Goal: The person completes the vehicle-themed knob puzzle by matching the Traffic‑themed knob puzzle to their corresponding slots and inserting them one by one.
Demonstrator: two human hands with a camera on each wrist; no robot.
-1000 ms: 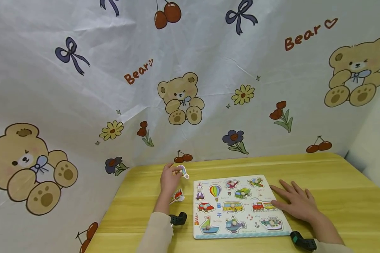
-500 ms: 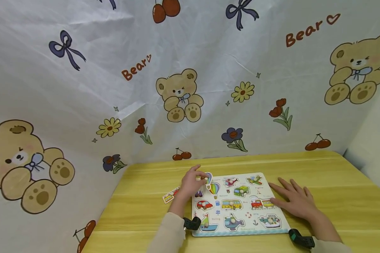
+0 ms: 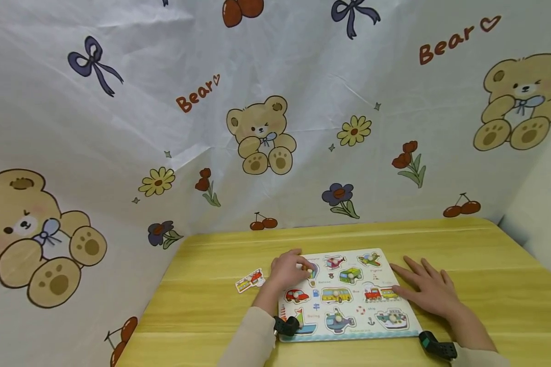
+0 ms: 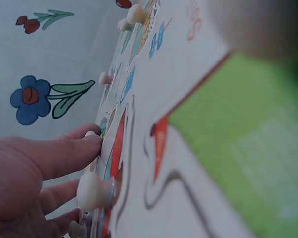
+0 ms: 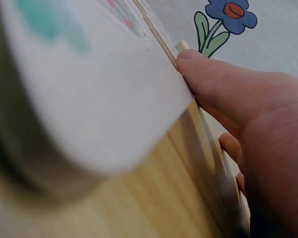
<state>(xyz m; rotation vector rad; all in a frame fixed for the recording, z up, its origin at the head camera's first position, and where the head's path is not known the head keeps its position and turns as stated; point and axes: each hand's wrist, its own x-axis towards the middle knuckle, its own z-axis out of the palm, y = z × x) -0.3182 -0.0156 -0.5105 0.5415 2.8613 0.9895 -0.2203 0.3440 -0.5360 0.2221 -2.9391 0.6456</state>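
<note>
My left hand is over the upper left of a white vehicle puzzle board. Its thumb and fingers pinch the small knob of a hot-air balloon puzzle piece, which is at the printed balloon picture; whether it sits flush cannot be told. In the left wrist view, the left thumb meets that knob, with the red car piece's knob nearer. My right hand lies with fingers spread at the board's right side, its thumb on the edge. The left hand hides the rocket area.
A loose red-and-yellow train-like piece lies on the wooden table, left of the board. Other knobbed pieces, such as the yellow bus and submarine, sit in the board. A bear-print cloth hangs behind the table.
My left hand has carried the balloon piece rightward from the table beyond the board's left edge, then lowered it onto the balloon picture. The right hand has stayed in place.
</note>
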